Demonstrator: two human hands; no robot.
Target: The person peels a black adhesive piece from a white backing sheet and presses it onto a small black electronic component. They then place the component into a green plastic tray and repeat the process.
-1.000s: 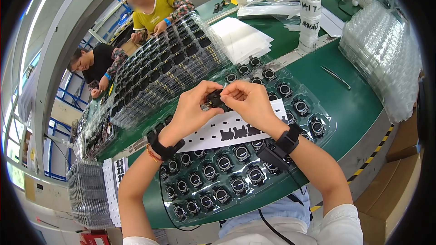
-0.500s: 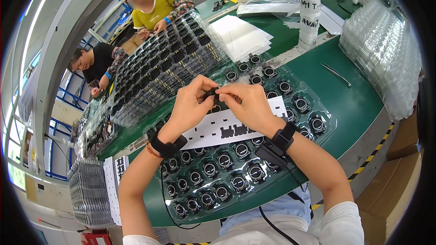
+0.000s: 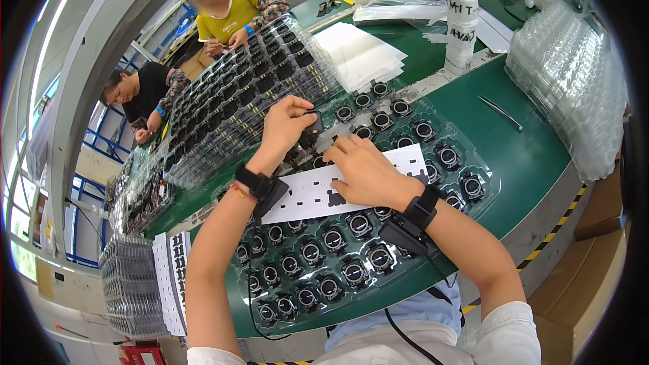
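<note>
Small black component [image 3: 309, 136] is sitting pinched in the closed fingertips of the left hand [image 3: 287, 125] above the clear tray [image 3: 487, 192] of round parts, while the right hand [image 3: 365, 170] is resting loosely curled, gripping nothing, on the white label sheet [image 3: 304, 196].

Left hand [image 3: 287, 125] fingers around small black part [image 3: 310, 136]

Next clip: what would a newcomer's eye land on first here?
First the two hands at the centre: the left hand pinches a small black part, while the right hand rests on a white sheet of black stickers. Under them lies a clear tray of round black parts on the green table. Stacked trays rise at the upper left.
</note>
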